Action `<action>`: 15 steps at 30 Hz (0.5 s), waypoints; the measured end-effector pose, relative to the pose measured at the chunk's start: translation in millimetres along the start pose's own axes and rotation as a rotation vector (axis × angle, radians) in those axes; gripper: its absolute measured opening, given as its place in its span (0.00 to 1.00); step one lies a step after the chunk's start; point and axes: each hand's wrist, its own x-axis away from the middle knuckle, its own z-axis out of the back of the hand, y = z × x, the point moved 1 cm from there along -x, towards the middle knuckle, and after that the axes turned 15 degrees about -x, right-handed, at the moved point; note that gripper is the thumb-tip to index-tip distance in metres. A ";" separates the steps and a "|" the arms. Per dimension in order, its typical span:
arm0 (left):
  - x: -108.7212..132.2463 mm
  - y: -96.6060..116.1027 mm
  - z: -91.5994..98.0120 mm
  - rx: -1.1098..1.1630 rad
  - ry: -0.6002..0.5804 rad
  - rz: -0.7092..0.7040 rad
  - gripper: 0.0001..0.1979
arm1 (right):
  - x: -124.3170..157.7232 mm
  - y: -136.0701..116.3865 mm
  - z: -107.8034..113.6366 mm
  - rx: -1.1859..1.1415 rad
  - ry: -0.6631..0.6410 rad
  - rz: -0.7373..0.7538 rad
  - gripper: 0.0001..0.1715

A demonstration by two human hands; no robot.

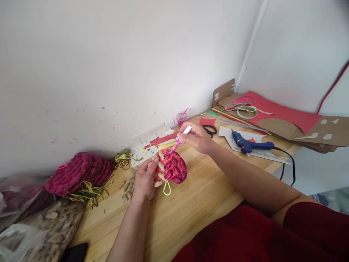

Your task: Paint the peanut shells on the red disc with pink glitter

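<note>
My left hand point(145, 178) grips the left edge of a red disc point(172, 169) covered with peanuts, tilted up over the table. The peanuts on its right side are coloured magenta; those on its left point(161, 166) are plain tan. A yellow-green cord loop point(167, 188) hangs from the disc's near edge. Between the fingers of my right hand point(195, 138) is a slim paintbrush point(182, 137), white at the top and stained pink lower down. Its tip meets the disc near the upper peanuts, though the bristles are hard to make out.
Loose peanuts point(128, 187) lie left of my left hand, near stacked magenta discs point(81, 169) and cord bundles point(91, 193). A bag of peanuts point(54, 225) and a black phone point(75, 253) are at front left. Scissors point(209, 130), a glue gun point(251, 145) and red sheets point(283, 114) lie right.
</note>
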 end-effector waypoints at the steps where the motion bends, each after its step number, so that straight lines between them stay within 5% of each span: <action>1: 0.0 -0.2 0.0 -0.002 0.001 -0.002 0.23 | 0.3 -0.1 -0.4 0.008 -0.010 0.001 0.23; 15: -1.9 -6.6 4.9 -0.049 0.019 -0.015 0.25 | -2.4 1.9 2.6 -0.027 0.057 -0.011 0.26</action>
